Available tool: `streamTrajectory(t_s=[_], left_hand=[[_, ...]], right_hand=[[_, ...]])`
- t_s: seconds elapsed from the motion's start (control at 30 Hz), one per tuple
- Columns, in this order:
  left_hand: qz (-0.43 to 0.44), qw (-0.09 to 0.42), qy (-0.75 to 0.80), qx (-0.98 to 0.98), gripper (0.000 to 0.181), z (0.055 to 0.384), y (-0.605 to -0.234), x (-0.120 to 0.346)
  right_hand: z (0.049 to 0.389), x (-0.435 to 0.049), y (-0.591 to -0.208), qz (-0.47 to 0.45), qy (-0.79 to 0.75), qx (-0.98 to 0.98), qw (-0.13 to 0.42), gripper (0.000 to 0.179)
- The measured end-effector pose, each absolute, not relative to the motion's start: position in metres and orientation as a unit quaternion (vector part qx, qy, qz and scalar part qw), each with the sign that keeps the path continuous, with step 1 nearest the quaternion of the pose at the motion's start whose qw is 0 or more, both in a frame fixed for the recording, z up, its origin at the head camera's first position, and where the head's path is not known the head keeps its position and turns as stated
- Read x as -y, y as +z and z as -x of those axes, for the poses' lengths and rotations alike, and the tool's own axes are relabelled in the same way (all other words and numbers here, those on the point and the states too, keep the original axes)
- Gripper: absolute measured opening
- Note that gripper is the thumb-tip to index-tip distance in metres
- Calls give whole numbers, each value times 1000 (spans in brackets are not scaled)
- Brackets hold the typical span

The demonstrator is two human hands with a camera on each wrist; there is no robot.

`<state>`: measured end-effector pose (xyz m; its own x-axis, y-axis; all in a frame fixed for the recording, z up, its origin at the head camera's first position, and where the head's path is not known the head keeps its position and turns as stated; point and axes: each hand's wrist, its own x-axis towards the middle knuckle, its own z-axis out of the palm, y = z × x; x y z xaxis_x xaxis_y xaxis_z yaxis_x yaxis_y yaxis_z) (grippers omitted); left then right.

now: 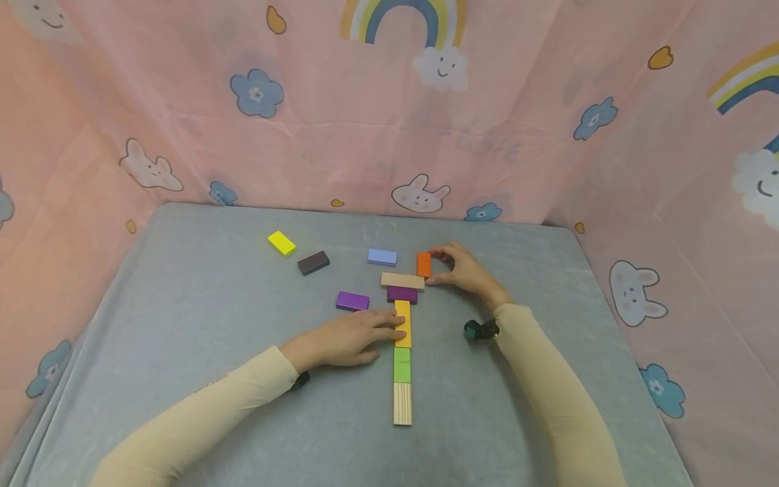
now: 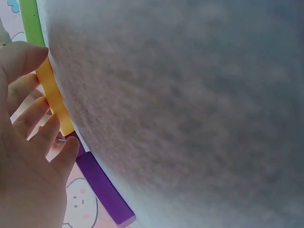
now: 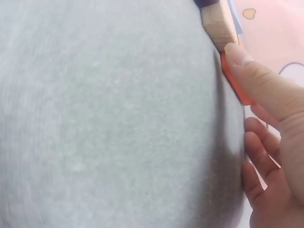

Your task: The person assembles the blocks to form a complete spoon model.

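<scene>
A column of blocks lies on the grey cloth: a striped natural wood block (image 1: 402, 404), a green block (image 1: 402, 365) and a yellow-orange block (image 1: 404, 338). Across its far end lie a dark purple block (image 1: 402, 294) and a longer beige block (image 1: 398, 280). My left hand (image 1: 347, 337) rests its extended fingers on the yellow-orange block. An orange block (image 1: 424, 264) stands at the beige block's right end, and my right hand (image 1: 465, 274) pinches it between thumb and forefinger. In the right wrist view the thumb (image 3: 256, 78) also touches the beige block's end (image 3: 219, 28).
Loose blocks lie on the cloth (image 1: 182, 304): a purple one (image 1: 352, 301) beside the left hand, a light blue one (image 1: 382, 257) behind the beige block, and black (image 1: 313, 262) and yellow (image 1: 282, 243) ones farther left. A pink patterned curtain (image 1: 341, 149) surrounds the table's far sides.
</scene>
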<state>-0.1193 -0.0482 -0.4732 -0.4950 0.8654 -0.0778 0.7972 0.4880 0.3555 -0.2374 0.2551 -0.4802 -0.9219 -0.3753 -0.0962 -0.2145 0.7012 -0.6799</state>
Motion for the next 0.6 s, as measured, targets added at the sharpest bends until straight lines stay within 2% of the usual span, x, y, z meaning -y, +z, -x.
streamTrajectory(t_s=[0.13, 0.3, 0.43, 0.6], left_hand=[[-488, 121, 136, -854, 54, 119, -473, 48], [-486, 122, 141, -854, 54, 118, -472, 48], [-483, 120, 142, -855, 54, 117, -472, 48], [-482, 103, 164, -855, 55, 117, -471, 48]], right_hand=[[233, -254, -476, 165, -350, -916, 108, 74], [221, -253, -470, 169, -335, -923, 81, 66], [209, -250, -466, 191, -328, -924, 38, 56], [193, -241, -462, 261, -280, -924, -9, 46]])
